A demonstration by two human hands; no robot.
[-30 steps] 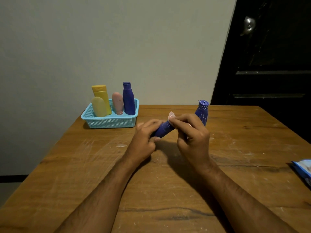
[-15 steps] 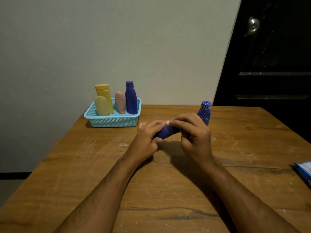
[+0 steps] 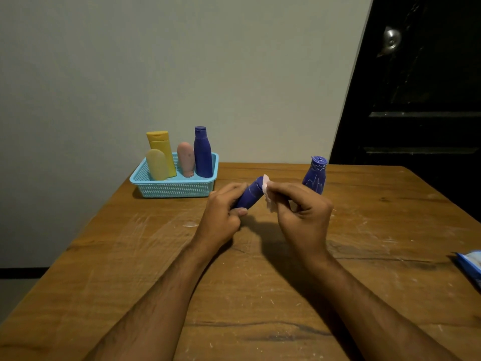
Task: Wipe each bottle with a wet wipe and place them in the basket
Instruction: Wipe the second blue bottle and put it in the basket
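Fingers of the left hand (image 3: 221,217) grip a small blue bottle (image 3: 249,196) at frame centre above the surface (image 3: 130,269), the right hand (image 3: 303,217) pinching a wet wipe (image 3: 268,194) against its end; light, rigid, probably slick, it seems best held round the body.

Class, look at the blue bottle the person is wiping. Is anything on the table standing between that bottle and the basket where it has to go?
Nothing visible does. The blue bottle, held by the left hand while the right hand presses the wipe to its end, has only bare table between it and the basket. The other blue bottle stands on the far side.
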